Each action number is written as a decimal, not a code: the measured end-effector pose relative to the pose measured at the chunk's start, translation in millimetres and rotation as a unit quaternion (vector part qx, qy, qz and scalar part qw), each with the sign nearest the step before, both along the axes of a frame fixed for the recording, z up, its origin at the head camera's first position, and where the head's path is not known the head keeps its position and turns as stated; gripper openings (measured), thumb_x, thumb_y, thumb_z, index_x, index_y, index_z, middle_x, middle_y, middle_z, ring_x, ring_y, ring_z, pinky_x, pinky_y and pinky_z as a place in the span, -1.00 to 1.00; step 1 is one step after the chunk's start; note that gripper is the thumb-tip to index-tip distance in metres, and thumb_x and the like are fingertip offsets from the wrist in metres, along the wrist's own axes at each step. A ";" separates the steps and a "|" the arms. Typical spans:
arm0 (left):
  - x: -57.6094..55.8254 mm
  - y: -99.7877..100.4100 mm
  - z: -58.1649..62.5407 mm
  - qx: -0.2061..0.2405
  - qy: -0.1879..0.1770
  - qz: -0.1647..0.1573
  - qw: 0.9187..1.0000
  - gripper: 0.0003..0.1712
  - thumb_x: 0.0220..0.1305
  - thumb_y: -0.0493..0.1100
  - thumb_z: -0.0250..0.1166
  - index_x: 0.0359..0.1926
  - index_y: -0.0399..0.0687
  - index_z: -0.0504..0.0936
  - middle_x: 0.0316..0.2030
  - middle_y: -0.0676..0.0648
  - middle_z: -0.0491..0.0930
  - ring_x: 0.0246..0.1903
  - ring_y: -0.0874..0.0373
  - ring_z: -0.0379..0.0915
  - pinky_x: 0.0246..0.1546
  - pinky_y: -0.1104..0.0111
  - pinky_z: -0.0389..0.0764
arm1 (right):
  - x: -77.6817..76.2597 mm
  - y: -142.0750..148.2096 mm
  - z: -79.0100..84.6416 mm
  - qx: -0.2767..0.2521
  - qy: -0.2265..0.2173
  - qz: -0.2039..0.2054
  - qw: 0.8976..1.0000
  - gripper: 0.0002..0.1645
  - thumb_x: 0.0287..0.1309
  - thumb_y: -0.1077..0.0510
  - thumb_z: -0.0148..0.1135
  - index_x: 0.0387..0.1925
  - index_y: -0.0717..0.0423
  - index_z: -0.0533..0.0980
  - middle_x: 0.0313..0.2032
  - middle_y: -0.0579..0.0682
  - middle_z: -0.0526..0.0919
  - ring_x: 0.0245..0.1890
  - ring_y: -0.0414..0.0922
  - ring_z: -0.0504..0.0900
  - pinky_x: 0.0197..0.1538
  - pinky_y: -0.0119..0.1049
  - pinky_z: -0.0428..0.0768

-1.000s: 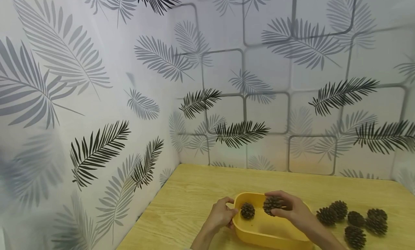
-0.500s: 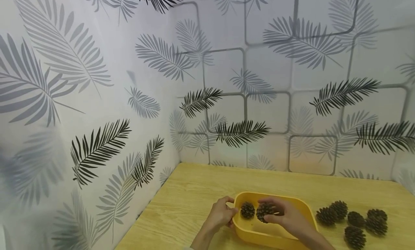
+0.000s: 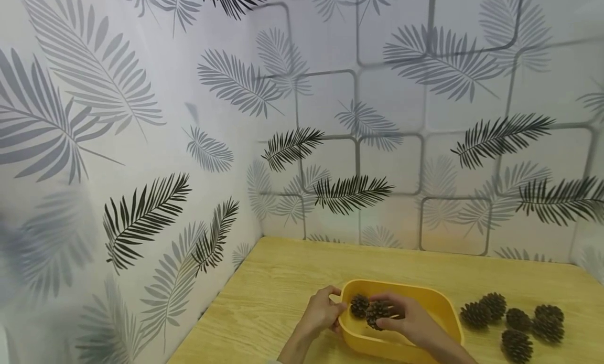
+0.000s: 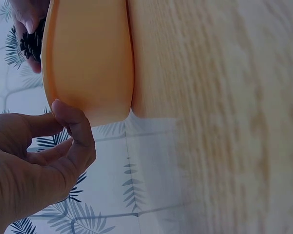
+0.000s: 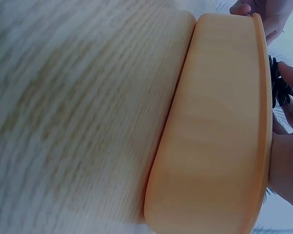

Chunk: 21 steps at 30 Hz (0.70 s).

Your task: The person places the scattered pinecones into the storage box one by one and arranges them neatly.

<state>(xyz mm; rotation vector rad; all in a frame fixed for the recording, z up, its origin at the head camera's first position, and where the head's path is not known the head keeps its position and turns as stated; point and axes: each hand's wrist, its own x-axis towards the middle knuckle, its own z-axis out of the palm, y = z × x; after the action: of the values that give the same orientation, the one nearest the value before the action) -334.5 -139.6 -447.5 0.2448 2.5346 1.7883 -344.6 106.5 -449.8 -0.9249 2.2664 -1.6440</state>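
Note:
A yellow plastic basin (image 3: 373,347) stands on the table. My left hand (image 3: 322,312) grips its left end; in the left wrist view the thumb and fingers (image 4: 77,127) pinch the rim. Inside the basin, my right hand (image 3: 409,322) holds a brown pine cone (image 3: 376,316) between thumb and fingers, low near the left end. A second pine cone (image 3: 359,304) lies in the basin's left end, right beside the held one; whether they touch I cannot tell. From the right wrist, the basin's outer wall (image 5: 215,122) hides much of the held cone (image 5: 282,87).
Several loose pine cones (image 3: 517,345) lie on the wood-grain table (image 3: 273,280) to the right of the basin. A pale wall (image 3: 330,222) with a leaf pattern borders the table at the back and left.
My right hand has moved left and slightly down inside the basin with its pine cone, closer to the other cone. The left hand keeps its hold on the rim.

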 end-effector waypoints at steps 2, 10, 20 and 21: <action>0.2 -0.3 0.1 -0.001 0.001 0.001 1.000 -0.59 0.46 -0.36 0.27 0.25 -0.42 0.51 -0.53 -0.25 0.65 -0.77 0.30 0.38 -0.71 0.46 0.65 | 0.8 -1.8 0.6 0.000 -0.003 -0.003 1.000 -0.38 0.41 0.15 0.32 0.37 0.35 0.42 0.35 0.46 0.42 0.13 0.21 0.63 0.00 -0.13 0.77; 0.2 0.1 -0.1 -0.001 -0.001 0.003 1.000 -0.61 0.45 -0.36 0.28 0.23 -0.40 0.53 -0.53 -0.25 0.65 -0.77 0.30 0.38 -0.72 0.49 0.62 | -0.7 -9.5 -0.8 0.000 0.001 0.000 1.000 -0.40 0.41 0.18 0.32 0.35 0.38 0.43 0.29 0.45 0.48 0.09 0.20 0.66 -0.01 -0.11 0.78; -0.1 -0.4 -1.7 0.001 -0.003 0.006 1.000 -0.60 0.44 -0.36 0.28 0.24 -0.39 0.52 -0.56 -0.18 0.62 -0.76 0.29 0.37 -0.71 0.48 0.63 | -3.4 -15.8 -2.9 0.019 0.000 0.006 1.000 -0.42 0.39 0.17 0.35 0.32 0.37 0.46 0.24 0.40 0.54 0.06 0.19 0.66 0.04 0.02 0.75; 0.1 -0.4 -1.2 0.001 -0.003 0.005 1.000 -0.60 0.44 -0.36 0.28 0.24 -0.40 0.52 -0.56 -0.18 0.62 -0.75 0.29 0.37 -0.71 0.49 0.63 | -3.7 -16.4 -3.0 0.021 0.003 0.008 1.000 -0.42 0.38 0.17 0.36 0.31 0.37 0.46 0.22 0.39 0.55 0.05 0.18 0.67 0.03 0.00 0.76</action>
<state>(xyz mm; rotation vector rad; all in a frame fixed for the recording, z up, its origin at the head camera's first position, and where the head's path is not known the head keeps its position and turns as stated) -334.4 -140.0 -448.7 0.2258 2.5360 1.7916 -348.3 90.1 -452.8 -0.9375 2.2819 -1.5834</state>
